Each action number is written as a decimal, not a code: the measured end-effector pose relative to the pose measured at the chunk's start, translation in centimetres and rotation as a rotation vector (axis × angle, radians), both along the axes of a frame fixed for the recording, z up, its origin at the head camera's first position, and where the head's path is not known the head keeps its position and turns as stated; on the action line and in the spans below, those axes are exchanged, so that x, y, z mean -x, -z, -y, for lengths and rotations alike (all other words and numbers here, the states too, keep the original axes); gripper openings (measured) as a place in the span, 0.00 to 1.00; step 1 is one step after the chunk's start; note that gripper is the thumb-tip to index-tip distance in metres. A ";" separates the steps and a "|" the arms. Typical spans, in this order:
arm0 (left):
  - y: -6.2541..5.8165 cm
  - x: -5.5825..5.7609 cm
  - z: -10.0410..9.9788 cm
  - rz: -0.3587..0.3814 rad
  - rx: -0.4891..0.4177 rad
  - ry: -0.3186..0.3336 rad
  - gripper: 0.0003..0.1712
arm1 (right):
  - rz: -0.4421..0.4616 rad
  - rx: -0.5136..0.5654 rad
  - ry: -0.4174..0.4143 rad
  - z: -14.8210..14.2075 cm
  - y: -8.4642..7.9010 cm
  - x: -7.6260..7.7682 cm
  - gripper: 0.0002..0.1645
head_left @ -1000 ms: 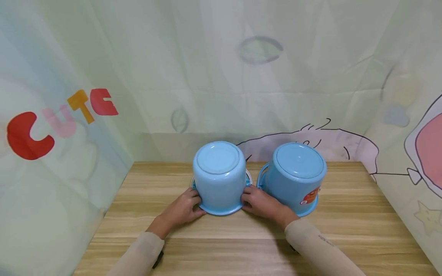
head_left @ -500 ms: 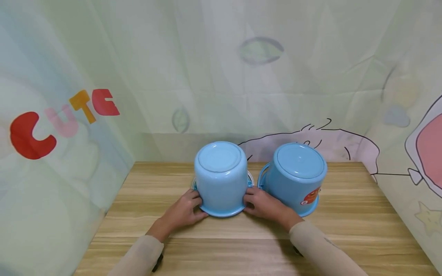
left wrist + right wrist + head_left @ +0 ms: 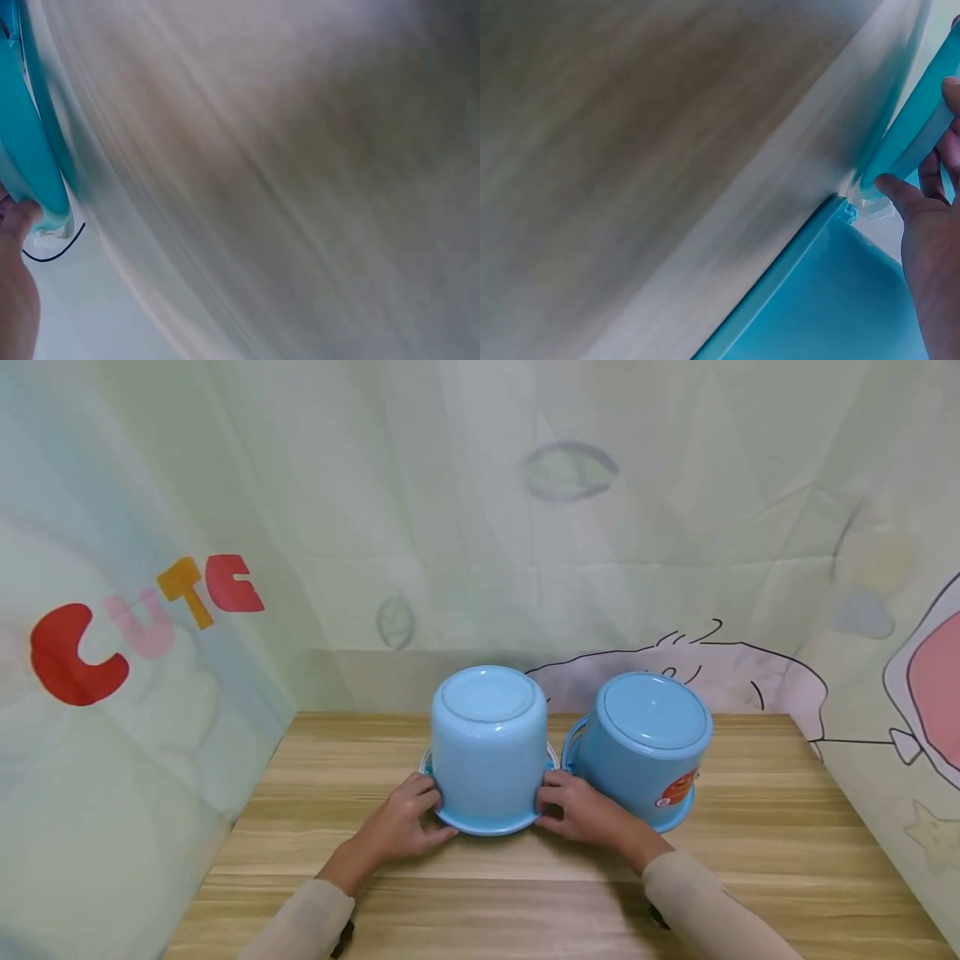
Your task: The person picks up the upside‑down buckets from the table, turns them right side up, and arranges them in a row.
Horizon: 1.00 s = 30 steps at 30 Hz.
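Two light blue plastic buckets stand upside down, bottoms up, in the head view. My left hand (image 3: 405,818) grips the left bucket (image 3: 489,752) low at its left side, by the rim. On the opposite side my right hand (image 3: 581,812) holds the same rim, its thumb at the front. In the right wrist view the right thumb and fingers curl round the rim (image 3: 915,127). The left wrist view shows only part of the left hand (image 3: 15,292) at the rim (image 3: 30,142). The right bucket (image 3: 645,760), with a red-orange label (image 3: 677,788), stands beside the right hand.
Both buckets rest on a wood-grain table (image 3: 465,910). A printed curtain (image 3: 465,527) hangs behind the table and along both sides. Part of a pale handle shows behind the left bucket, and a blue handle (image 3: 572,747) lies beside the right one.
The left bucket has shifted slightly to the right, closer to the right bucket, with both hands still on its rim. The right bucket stays in place; the view drifts a little.
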<state>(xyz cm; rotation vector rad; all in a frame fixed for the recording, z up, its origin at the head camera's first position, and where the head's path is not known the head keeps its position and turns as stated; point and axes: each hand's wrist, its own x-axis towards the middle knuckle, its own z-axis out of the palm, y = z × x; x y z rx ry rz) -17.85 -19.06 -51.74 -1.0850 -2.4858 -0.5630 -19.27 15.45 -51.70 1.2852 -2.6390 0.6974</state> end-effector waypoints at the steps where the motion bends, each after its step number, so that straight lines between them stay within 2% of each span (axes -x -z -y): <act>1: 0.0 0.0 0.0 -0.008 -0.010 0.008 0.23 | 0.011 0.010 0.002 -0.1 -0.1 -0.1 0.10; 13: -0.6 -0.5 -0.3 -0.102 -0.088 0.076 0.23 | -0.085 0.115 -0.026 -0.7 -1.3 -1.1 0.13; 23: -2.2 -0.5 -0.7 -0.201 -0.075 0.047 0.19 | -0.195 0.150 -0.019 -0.8 -2.7 -1.2 0.16; 30: -3.1 -0.6 -0.8 -0.259 -0.129 0.080 0.17 | -0.243 0.212 -0.024 -0.8 -3.4 -1.2 0.18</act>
